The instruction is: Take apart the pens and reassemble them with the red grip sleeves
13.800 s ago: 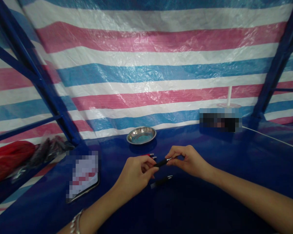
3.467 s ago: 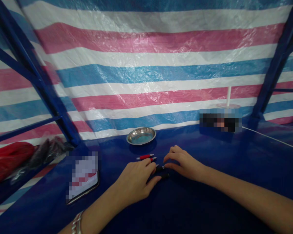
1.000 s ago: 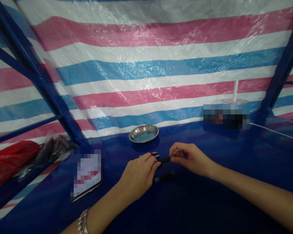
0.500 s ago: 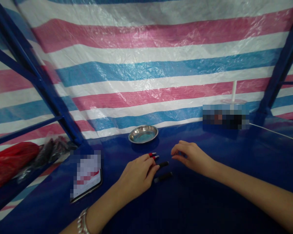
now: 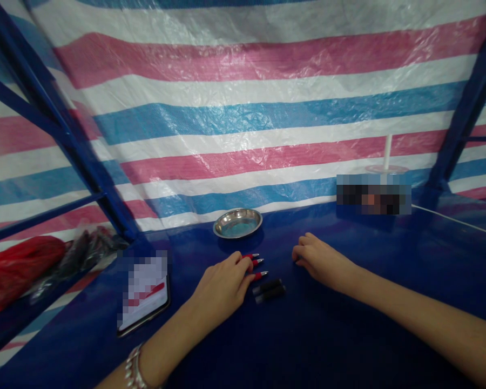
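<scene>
Left hand off black pen, onto red pen.

1. The sheet runs in broad, uneven horizontal stripes of white, pinkish red and blue, flecked with pale glints.
2. The table is deep blue, darkening almost to black at the near side.
3. The frame is dark blue.
4. Three pens show bright red bodies and silvery tips.
5. Two barrels are black with greyish left ends.
6. The dish is silver, tinged blue inside.
7. The phone has a dark rim and a pale lilac-white screen with a red band, partly pixelated.
8. The bracelet is silver.
9. The bag is vivid red.
10. The cord and the rod are white.
</scene>
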{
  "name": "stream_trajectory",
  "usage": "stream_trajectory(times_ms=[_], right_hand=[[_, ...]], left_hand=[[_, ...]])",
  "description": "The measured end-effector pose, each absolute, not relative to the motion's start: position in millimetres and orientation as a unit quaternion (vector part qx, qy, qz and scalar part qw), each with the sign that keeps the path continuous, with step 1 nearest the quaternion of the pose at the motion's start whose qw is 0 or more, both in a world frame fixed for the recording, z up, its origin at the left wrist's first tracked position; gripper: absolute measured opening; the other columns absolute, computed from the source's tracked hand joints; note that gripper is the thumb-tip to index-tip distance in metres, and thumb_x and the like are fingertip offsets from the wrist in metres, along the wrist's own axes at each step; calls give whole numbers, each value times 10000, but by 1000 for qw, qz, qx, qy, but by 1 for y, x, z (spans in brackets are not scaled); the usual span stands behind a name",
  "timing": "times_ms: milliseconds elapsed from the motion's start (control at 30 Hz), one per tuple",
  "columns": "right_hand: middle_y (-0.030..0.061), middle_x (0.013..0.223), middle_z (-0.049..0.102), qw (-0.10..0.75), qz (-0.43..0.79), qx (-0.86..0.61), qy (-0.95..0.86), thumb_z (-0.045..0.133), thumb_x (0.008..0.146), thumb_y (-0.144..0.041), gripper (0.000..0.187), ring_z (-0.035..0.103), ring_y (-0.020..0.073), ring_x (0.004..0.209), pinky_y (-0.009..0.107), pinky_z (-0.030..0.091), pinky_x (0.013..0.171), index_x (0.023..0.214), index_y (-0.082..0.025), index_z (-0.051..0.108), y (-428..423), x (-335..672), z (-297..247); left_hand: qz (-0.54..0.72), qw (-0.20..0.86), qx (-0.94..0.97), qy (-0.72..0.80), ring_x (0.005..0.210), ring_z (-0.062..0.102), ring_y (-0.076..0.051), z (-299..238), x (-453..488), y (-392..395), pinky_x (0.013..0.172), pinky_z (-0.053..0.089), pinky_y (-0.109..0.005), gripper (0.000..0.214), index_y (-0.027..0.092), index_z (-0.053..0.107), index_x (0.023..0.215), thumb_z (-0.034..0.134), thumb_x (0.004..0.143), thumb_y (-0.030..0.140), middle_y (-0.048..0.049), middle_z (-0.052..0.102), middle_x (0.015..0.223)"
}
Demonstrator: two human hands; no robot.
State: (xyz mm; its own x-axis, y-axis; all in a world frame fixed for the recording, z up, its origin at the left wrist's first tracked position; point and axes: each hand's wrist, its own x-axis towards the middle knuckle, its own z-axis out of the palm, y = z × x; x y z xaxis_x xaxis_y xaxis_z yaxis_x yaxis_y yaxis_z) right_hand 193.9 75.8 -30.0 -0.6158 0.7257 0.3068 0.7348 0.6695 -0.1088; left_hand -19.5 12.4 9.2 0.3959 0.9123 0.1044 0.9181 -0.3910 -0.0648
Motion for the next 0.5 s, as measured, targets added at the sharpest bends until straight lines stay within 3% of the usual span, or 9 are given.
stream_trajectory(times_ms=[267, 500], right_hand=[[78, 849, 504, 183, -14, -411, -893, 511, 740, -109, 165, 453, 195, 825, 301, 379, 709, 875, -165, 588, 73, 193, -29], [68, 833, 492, 244, 3, -375, -894, 487, 798, -230, 144, 443, 181, 835, 311, 382, 737, 887, -175, 584, 68, 190, -23]], left_hand=[[4, 58, -828, -558, 735, 544, -168, 9, -27, 13, 616, 430, -276, 161, 198, 507, 884, 417, 824, 317, -30, 498, 904], [1, 68, -828, -557, 725, 534, -161, 13, -23, 12, 605, 424, -266, 128, 178, 510, 858, 416, 815, 253, -34, 508, 874]])
